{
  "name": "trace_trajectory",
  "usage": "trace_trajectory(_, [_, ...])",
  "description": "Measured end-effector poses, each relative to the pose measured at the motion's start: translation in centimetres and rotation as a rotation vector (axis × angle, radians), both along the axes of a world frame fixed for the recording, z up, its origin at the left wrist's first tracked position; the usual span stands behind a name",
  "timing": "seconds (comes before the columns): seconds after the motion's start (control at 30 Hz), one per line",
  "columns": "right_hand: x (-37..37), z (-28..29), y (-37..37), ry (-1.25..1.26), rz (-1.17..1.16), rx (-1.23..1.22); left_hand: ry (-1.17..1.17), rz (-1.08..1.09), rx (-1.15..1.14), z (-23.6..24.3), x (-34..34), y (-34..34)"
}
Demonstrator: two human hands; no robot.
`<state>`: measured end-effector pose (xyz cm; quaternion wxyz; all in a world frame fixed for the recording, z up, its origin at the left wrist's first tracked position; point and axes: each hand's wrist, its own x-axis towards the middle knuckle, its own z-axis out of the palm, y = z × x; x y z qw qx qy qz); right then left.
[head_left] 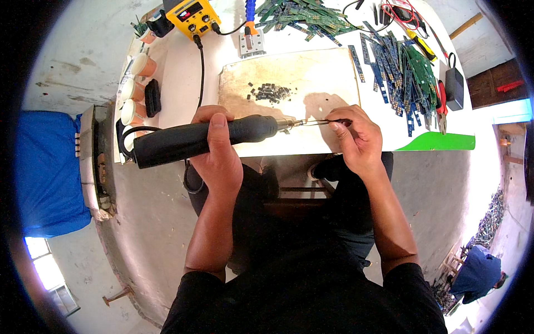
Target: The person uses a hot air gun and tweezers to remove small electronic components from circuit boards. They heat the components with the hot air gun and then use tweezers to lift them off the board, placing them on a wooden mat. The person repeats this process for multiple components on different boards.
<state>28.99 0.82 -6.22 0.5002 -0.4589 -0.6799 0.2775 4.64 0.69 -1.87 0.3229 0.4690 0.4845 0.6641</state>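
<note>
My left hand is wrapped round the black handle of a hot air gun, its metal nozzle pointing right. In my right hand, thin metal tweezers are pinched between thumb and fingers. Their tips reach left to the nozzle's mouth; whether they touch it or grip anything, I cannot tell. Both tools are held over the front edge of a scorched tan board. Beyond them on the board lies a small heap of black chips.
Behind stands a yellow control station with cables. Green circuit strips lie at the back, more blue-green strips at right beside red-handled pliers. Pale cups line the left edge. A person in blue is at far right.
</note>
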Motion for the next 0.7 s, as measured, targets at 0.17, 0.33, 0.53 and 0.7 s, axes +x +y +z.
trace_trajectory(0.17, [-0.26,0.01,0.09,-0.034,-0.004,0.009,-0.001,-0.001,-0.024,0.06,-0.06,-0.17])
trace_trajectory(0.33, [-0.19,0.09,-0.01,-0.064,-0.012,0.007,-0.009,-0.022,-0.014,-0.02,-0.19,-0.14])
trace_trajectory(0.53, [-0.25,0.0,0.07,-0.073,-0.02,0.039,-0.007,-0.022,-0.036,0.11,-0.2,-0.27])
trace_trajectory(0.7, [-0.24,-0.06,0.11,-0.084,-0.028,0.075,-0.009,0.0,-0.03,0.16,0.06,-0.17])
